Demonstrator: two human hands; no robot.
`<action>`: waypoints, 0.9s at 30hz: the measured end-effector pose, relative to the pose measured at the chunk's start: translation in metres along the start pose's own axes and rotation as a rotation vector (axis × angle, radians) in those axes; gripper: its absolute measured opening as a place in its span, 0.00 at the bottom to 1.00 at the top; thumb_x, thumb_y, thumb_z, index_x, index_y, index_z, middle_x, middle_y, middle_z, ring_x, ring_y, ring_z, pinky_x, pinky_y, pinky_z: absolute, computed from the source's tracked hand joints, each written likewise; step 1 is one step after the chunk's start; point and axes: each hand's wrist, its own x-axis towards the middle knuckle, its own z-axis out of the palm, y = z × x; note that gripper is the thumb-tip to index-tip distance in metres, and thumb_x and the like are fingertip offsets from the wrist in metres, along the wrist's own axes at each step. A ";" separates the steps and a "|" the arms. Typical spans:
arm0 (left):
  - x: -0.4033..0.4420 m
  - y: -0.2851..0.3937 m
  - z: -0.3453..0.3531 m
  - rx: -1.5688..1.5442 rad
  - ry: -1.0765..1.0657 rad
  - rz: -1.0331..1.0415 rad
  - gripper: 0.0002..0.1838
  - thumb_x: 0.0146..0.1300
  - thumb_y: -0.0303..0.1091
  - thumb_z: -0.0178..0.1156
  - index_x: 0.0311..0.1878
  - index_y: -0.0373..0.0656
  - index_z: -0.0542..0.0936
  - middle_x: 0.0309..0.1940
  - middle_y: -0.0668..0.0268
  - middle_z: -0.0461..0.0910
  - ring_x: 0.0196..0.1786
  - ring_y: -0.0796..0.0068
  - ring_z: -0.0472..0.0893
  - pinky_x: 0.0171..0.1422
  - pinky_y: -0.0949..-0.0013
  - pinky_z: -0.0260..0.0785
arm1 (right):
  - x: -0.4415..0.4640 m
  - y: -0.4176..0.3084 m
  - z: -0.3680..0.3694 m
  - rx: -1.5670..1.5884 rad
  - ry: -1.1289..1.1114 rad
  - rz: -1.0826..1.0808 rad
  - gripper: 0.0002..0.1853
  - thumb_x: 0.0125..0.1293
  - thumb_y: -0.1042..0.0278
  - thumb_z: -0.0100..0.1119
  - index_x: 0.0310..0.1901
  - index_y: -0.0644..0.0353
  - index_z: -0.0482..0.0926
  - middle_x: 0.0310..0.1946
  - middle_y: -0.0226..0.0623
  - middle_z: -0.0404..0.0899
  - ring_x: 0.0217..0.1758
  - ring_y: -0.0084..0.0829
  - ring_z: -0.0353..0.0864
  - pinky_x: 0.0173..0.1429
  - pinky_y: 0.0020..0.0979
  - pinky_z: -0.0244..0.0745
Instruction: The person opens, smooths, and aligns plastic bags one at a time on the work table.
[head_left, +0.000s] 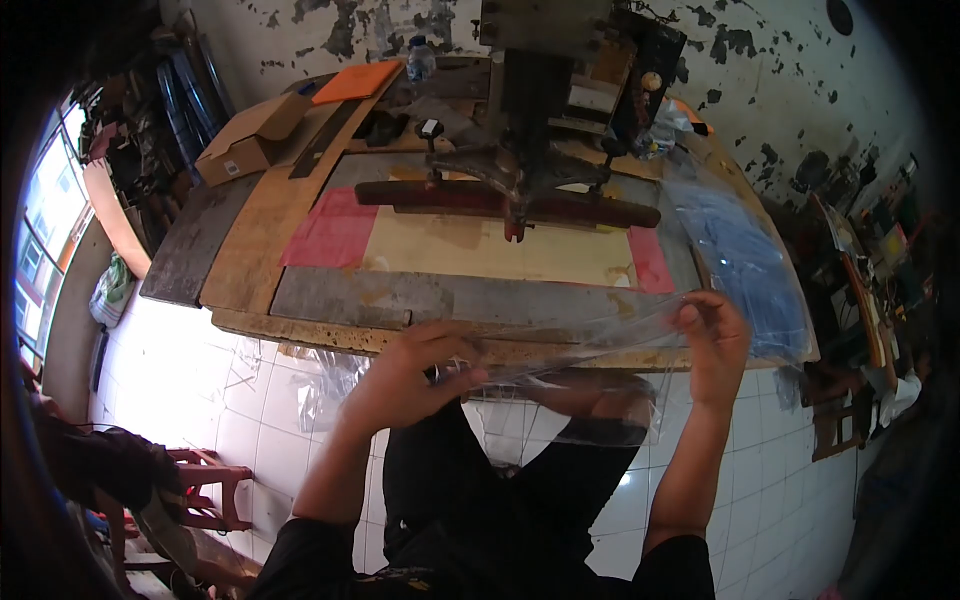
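A clear plastic sheet [590, 345] is stretched between my hands above the front edge of the worktable [480, 320]. My left hand [425, 370] is closed on its left end, fingers curled. At its upper right corner my right hand [715, 325] pinches the film between thumb and fingers; part of the sheet hangs below over my lap. Behind the hands lies a cream panel [470, 250] with a pink strip [325, 230] on its left and another on its right. A dark press bar [590, 210] stands over the panel.
Blue-tinted clear sheets [740, 265] lie at the table's right side. A cardboard box [250, 140], an orange folder [357, 82] and a plastic bottle [421, 60] are at the back left. A red stool [215, 485] stands on the floor at lower left, near another person's arm.
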 end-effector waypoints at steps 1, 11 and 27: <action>-0.002 -0.006 -0.001 -0.001 0.000 -0.001 0.11 0.66 0.36 0.75 0.45 0.42 0.85 0.47 0.61 0.88 0.52 0.54 0.87 0.56 0.58 0.79 | 0.001 0.002 -0.003 -0.018 0.027 -0.028 0.15 0.72 0.63 0.75 0.48 0.67 0.85 0.40 0.34 0.88 0.43 0.24 0.87 0.53 0.27 0.81; -0.002 -0.017 -0.006 -0.071 0.062 -0.023 0.06 0.70 0.30 0.69 0.42 0.37 0.85 0.37 0.59 0.87 0.38 0.55 0.87 0.43 0.59 0.77 | 0.009 0.011 -0.002 -0.022 0.063 -0.054 0.13 0.77 0.63 0.69 0.46 0.68 0.85 0.35 0.31 0.83 0.37 0.21 0.77 0.45 0.26 0.70; -0.008 -0.027 -0.024 -0.005 0.029 -0.210 0.15 0.65 0.37 0.76 0.51 0.43 0.88 0.41 0.60 0.91 0.44 0.60 0.91 0.51 0.61 0.81 | 0.010 0.009 0.003 -0.025 -0.019 0.049 0.13 0.75 0.67 0.70 0.53 0.68 0.87 0.40 0.31 0.88 0.42 0.19 0.82 0.51 0.24 0.77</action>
